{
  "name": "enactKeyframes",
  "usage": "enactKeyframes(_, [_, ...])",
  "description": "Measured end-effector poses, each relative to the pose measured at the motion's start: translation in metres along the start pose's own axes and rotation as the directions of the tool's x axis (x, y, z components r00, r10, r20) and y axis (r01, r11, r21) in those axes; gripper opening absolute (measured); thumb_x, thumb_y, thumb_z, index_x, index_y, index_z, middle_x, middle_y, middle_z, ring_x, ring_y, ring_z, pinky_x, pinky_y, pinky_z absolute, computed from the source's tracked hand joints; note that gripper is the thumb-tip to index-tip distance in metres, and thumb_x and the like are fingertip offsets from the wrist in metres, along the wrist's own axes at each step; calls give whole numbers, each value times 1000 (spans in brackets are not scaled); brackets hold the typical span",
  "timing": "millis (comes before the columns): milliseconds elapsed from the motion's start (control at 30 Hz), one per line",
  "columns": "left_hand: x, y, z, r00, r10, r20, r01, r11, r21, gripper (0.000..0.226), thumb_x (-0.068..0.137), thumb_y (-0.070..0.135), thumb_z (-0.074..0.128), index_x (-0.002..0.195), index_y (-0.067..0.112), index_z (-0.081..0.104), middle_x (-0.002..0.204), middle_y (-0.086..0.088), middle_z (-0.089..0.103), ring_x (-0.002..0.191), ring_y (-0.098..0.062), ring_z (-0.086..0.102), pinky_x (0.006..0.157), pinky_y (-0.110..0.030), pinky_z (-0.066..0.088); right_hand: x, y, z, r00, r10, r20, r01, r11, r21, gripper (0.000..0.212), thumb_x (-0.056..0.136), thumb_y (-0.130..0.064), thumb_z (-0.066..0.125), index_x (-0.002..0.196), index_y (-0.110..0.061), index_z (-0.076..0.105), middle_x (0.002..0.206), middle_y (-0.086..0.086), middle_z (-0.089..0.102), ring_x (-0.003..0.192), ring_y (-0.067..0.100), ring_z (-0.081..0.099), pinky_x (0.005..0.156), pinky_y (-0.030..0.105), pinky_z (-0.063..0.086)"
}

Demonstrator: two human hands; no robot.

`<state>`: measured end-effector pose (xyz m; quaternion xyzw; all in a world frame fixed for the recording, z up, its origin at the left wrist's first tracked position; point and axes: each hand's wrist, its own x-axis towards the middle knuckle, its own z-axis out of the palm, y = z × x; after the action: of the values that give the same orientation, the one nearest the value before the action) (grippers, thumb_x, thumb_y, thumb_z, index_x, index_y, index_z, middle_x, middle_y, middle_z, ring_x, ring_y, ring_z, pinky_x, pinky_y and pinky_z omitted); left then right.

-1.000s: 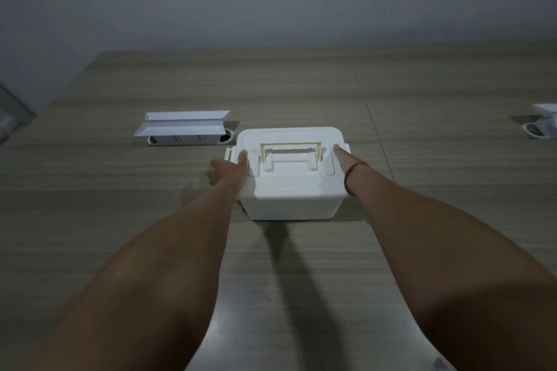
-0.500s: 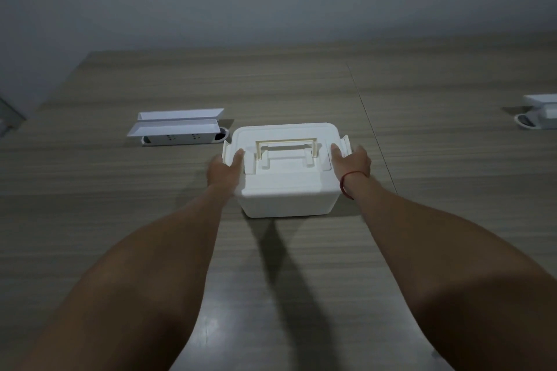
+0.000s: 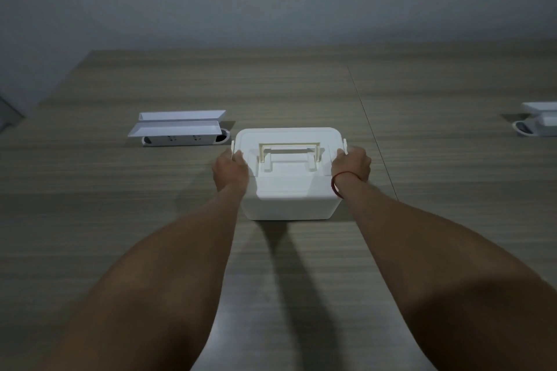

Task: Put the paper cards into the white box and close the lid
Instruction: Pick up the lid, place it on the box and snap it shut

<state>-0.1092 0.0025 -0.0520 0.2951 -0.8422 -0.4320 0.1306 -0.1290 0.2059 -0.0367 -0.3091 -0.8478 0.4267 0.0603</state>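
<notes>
The white box stands on the wooden table in the middle of the view, its lid down, with a cream handle lying flat on top. My left hand grips the box's left side at the side latch, thumb on the lid. My right hand, a red string around its wrist, grips the right side latch the same way. No paper cards are visible; the box's inside is hidden.
An open white socket hatch with raised flaps is set into the table to the left of the box. A second hatch sits at the right edge. A seam runs through the tabletop behind the box.
Both hands have slid from the lid's top to the box's sides and curled around the side latches. The view has shifted slightly; the box stays where it was.
</notes>
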Motion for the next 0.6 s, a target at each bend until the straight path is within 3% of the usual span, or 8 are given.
enactKeyframes(133, [13, 16, -5, 985, -162, 66, 163, 987, 0, 40, 89, 32, 53, 113, 3, 65, 118, -19, 66, 103, -35, 64, 81, -34, 49, 3, -13, -1, 996, 55, 76, -60, 996, 59, 46, 93, -40, 48, 125, -9, 59, 130, 16, 60, 117, 36, 58, 95, 39, 47])
enactKeyframes(233, [13, 28, 0, 963, -232, 140, 232, 973, 19, 71, 83, 55, 53, 137, 9, 48, 136, -17, 54, 119, -35, 56, 96, -39, 48, -2, -26, 7, 980, 131, 150, -137, 990, 32, 80, 79, -66, 52, 134, -9, 46, 138, 14, 51, 128, 35, 48, 108, 46, 38])
enactKeyframes(300, [9, 31, 5, 953, -257, 159, 258, 966, 10, 82, 78, 63, 54, 143, 15, 38, 143, -15, 47, 127, -36, 49, 105, -45, 42, -6, -29, 11, 977, 143, 159, -142, 990, -20, 93, 71, -70, 58, 138, -9, 39, 142, 13, 46, 132, 33, 41, 112, 47, 31])
enactKeyframes(467, [1, 22, 1, 969, -156, 189, 144, 987, 74, 85, 78, 64, 52, 144, 14, 34, 144, -14, 46, 132, -35, 45, 106, -45, 40, -5, -19, 7, 974, 79, 212, -72, 996, -43, 93, 72, -63, 60, 144, -12, 31, 145, 12, 43, 134, 33, 40, 111, 48, 32])
enactKeyframes(600, [-9, 11, -2, 980, 10, 200, -64, 962, 265, 79, 81, 50, 57, 140, 3, 33, 137, -20, 49, 126, -37, 48, 100, -44, 44, -5, -3, 3, 981, -45, 189, 56, 997, -55, 72, 79, -39, 68, 134, -4, 39, 139, 17, 50, 131, 34, 46, 105, 43, 42])
